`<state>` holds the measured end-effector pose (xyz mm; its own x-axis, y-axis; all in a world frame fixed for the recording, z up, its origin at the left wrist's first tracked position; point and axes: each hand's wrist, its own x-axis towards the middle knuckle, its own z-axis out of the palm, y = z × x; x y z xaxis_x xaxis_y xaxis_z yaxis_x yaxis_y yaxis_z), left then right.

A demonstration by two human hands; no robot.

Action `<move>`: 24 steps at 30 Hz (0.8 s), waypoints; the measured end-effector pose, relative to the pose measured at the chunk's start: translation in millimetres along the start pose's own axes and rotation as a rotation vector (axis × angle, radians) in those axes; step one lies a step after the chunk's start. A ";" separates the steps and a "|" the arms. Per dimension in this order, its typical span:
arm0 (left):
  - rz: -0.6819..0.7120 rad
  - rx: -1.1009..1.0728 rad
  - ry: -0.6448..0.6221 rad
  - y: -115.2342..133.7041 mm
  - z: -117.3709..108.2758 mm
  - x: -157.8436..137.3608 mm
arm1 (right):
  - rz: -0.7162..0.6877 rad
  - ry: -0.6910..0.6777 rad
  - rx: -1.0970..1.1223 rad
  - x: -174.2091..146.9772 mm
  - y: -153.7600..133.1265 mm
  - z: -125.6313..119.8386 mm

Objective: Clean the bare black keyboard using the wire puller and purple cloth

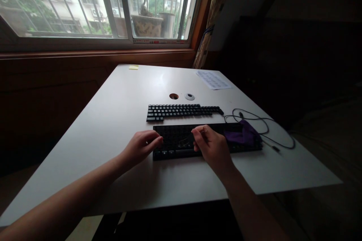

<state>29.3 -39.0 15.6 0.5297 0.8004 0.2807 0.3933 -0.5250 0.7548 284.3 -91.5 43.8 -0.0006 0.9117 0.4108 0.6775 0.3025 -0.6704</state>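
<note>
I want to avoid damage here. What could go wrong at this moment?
The keycaps lie loose beyond the keyboard base; a sweep of the left hand could scatter them. The right hand works near the purple cloth and the cable, which could snag and drag.

A black keyboard base [181, 141] lies flat and crosswise on the white table, right in front of me, most of its keycaps off. My left hand [141, 146] rests on its left end. My right hand [210, 147] is over its middle, pinching a thin wire tool [185, 143].
</note>
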 end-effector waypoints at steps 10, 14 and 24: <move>0.049 0.109 -0.014 -3.2 1.0 -1.1 | -0.163 -0.180 -0.205 10.8 -17.0 14.6; 0.071 0.159 -0.026 -6.1 2.4 -1.9 | -0.091 -0.206 -0.231 14.3 -18.2 16.9; 0.058 0.173 -0.074 -11.5 5.5 -0.9 | -0.347 -0.255 -0.409 10.7 -24.6 29.6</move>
<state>28.5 -35.3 3.5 0.6070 0.7469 0.2714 0.4804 -0.6169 0.6234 245.9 -80.9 46.4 -0.4153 0.8320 0.3678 0.8344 0.5095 -0.2103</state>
